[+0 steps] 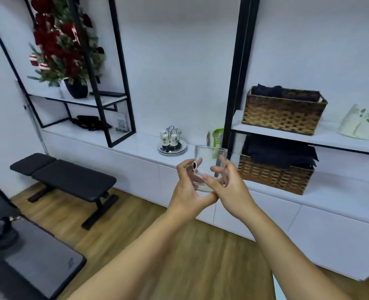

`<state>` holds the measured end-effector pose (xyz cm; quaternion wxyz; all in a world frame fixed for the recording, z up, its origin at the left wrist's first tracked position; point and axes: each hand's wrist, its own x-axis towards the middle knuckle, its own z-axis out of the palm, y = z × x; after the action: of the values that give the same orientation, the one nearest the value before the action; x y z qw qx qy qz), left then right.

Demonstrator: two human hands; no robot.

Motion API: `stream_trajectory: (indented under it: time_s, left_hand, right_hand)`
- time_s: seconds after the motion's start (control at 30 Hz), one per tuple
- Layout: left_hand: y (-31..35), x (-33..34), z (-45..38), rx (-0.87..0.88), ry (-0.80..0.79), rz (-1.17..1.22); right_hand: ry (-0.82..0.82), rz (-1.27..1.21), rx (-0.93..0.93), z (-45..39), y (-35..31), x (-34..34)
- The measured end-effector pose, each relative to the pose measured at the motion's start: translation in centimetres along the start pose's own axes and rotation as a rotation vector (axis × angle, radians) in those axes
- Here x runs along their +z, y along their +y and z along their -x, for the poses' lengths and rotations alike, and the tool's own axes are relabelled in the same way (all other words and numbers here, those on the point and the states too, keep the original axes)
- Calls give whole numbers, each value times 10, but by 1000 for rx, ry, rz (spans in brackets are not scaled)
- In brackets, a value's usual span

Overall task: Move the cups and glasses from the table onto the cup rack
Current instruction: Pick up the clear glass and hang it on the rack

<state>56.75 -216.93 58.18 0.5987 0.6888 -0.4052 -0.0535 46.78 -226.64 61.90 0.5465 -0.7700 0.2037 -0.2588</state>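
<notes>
both hands are raised in front of the person, holding a clear glass (210, 167) between them in the air, upright with its mouth up. the left hand (186, 191) cups the lower left side of the glass, fingers curled up around its wall and the thumb near its base. the right hand (227, 184) grips the right side and the bottom, thumb across the front low down and fingers bent around the far wall, seen blurred through the glass. a small white thing with dark spots (195, 166) sits at the left fingers against the glass; what it is cannot be told.

the cup rack (172, 140) stands on the long white table (136, 146) by the wall, behind and to the left of the glass and well apart from it. it is a wire stand on a round plate, and three white cups with green marks (174, 139) are on it upside down.

a green and white thing (217, 136) shows just behind the glass by a black shelf post. to the right, two woven baskets (284, 110) filled with dark cloth sit on the shelf and on the table. a black padded bench (64, 178) stands on the wooden floor at left, and a vase of red flowers (66, 50) is on an upper shelf.
</notes>
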Motion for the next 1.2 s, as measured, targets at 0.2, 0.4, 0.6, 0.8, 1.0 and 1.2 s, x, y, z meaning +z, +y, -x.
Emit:
stream_trajectory:
  time_s: [0.2, 0.4, 0.6, 0.8, 1.0, 1.2]
  left_hand:
    - [-65, 0, -110, 0, 20, -34]
    - [-127, -12, -227, 9, 36, -81]
    - [-173, -32, -322, 47, 12, -143]
    - [-226, -33, -411, 82, -8, -180]
    - [-289, -36, -515, 67, -99, -295]
    - [-330, -39, -622, 64, -104, -397]
  right_hand:
    - [-26, 78, -50, -130, 28, 11]
    - [-72, 32, 34, -269, 48, 34]
    - [-67, -111, 51, -375, 69, 58]
    - [-12, -155, 131, -479, 97, 71]
    - [-66, -178, 283, -602, 122, 79]
    - [-175, -80, 409, -713, 130, 74]
